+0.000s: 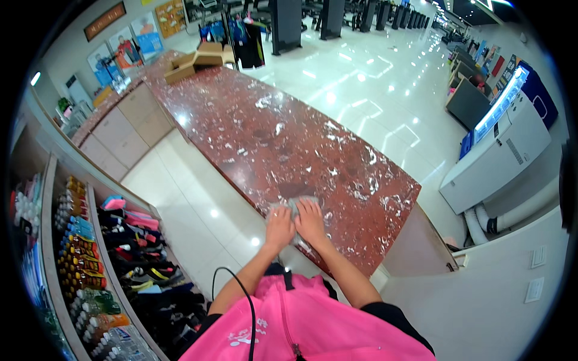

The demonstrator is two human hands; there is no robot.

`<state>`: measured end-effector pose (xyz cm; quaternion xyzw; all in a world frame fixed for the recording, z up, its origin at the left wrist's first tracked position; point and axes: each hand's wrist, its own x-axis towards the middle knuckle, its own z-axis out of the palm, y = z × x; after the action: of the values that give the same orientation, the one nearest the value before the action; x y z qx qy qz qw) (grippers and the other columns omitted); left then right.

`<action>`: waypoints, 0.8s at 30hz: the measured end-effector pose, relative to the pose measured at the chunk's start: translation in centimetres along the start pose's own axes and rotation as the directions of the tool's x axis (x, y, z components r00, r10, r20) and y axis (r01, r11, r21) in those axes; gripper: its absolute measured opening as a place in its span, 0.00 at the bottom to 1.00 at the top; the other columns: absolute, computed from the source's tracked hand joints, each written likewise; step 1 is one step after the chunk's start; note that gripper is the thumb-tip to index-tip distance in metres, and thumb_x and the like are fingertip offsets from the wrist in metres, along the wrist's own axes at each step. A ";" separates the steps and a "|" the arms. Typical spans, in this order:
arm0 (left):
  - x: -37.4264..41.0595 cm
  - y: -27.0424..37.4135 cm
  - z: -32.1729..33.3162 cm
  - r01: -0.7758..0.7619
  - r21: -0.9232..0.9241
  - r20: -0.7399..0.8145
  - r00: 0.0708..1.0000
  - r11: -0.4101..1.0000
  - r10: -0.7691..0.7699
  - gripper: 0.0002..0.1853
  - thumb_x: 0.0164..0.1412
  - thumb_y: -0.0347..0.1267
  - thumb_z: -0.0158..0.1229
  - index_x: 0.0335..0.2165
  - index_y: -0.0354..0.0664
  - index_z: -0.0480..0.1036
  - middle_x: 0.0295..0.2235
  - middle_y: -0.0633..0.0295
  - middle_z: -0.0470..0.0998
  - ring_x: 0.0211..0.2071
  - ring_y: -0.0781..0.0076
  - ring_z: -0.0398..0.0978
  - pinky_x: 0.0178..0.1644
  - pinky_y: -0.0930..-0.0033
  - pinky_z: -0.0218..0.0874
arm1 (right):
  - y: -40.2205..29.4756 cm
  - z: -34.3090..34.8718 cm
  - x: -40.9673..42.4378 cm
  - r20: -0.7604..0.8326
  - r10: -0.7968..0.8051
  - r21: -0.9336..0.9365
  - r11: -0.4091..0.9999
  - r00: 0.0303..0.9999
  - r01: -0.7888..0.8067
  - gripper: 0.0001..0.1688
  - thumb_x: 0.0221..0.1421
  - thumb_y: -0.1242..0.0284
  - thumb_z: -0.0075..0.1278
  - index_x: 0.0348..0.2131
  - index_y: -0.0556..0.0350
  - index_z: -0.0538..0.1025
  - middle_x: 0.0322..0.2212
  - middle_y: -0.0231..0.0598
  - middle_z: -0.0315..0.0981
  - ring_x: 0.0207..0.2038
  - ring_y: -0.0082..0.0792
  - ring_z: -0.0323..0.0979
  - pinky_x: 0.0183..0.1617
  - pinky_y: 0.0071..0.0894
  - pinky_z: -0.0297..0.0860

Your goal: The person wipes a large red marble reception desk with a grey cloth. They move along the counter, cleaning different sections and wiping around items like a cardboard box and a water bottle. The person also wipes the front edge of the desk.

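Observation:
A grey cloth [295, 204] lies bunched on the red stone countertop [271, 131], close to the edge nearest me. My left hand [279, 225] presses on the cloth's left part, fingers pointing away from me. Just beside it, my right hand [310, 221] rests flat over the right part. Most of the cloth is hidden under both hands. White vein patches mark the polished counter, and ceiling lights reflect in it.
An opened cardboard box [196, 63] stands at the counter's far end, near hanging clothes [239, 38]. Shelves of bottled drinks [86, 257] and folded clothing [140, 252] line my left. Right of the counter are a white wall [487, 307] and a drinks cooler [501, 144]. A black cable [248, 298] hangs before me.

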<state>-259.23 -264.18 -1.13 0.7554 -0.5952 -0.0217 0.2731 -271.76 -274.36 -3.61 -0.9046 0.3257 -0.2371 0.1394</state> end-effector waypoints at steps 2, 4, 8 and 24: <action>-1.2 1.5 -0.8 -0.046 0.008 0.039 0.998 0.999 0.045 0.22 0.60 0.33 0.57 0.52 0.34 0.73 0.51 0.43 0.74 0.57 0.42 0.72 0.68 0.42 0.59 | -0.2 -1.8 -2.8 0.010 0.032 0.031 0.999 0.999 -0.032 0.31 0.62 0.68 0.53 0.63 0.57 0.74 0.66 0.47 0.69 0.72 0.52 0.61 0.79 0.58 0.52; -2.6 3.0 0.1 -0.113 0.016 0.093 0.989 0.993 0.111 0.24 0.60 0.34 0.58 0.53 0.34 0.73 0.51 0.43 0.74 0.57 0.41 0.72 0.69 0.42 0.58 | -0.2 -4.1 -6.2 -0.015 0.070 0.050 0.996 0.997 -0.069 0.31 0.62 0.69 0.54 0.62 0.58 0.74 0.66 0.47 0.69 0.72 0.52 0.61 0.79 0.58 0.52; -6.4 6.6 5.0 -0.370 0.054 0.199 0.914 0.927 0.354 0.32 0.67 0.40 0.55 0.63 0.34 0.69 0.63 0.43 0.71 0.69 0.43 0.64 0.77 0.37 0.46 | 1.6 -8.1 -14.2 -0.108 0.222 -0.012 0.974 0.969 -0.225 0.31 0.60 0.69 0.57 0.61 0.56 0.75 0.66 0.47 0.69 0.72 0.52 0.61 0.78 0.61 0.54; -6.6 13.9 4.9 -0.638 -0.286 0.378 0.610 0.714 0.697 0.34 0.73 0.41 0.50 0.70 0.34 0.64 0.72 0.48 0.63 0.78 0.54 0.52 0.80 0.40 0.38 | -1.6 -11.6 -22.6 -0.365 0.564 -0.191 0.733 0.741 -0.653 0.33 0.57 0.72 0.52 0.61 0.66 0.74 0.68 0.54 0.66 0.72 0.58 0.60 0.79 0.66 0.51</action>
<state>-275.19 -262.03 -1.15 0.4323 -0.8777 -0.1329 0.1581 -292.17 -259.47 -0.71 -0.7121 0.6554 -0.2508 0.0199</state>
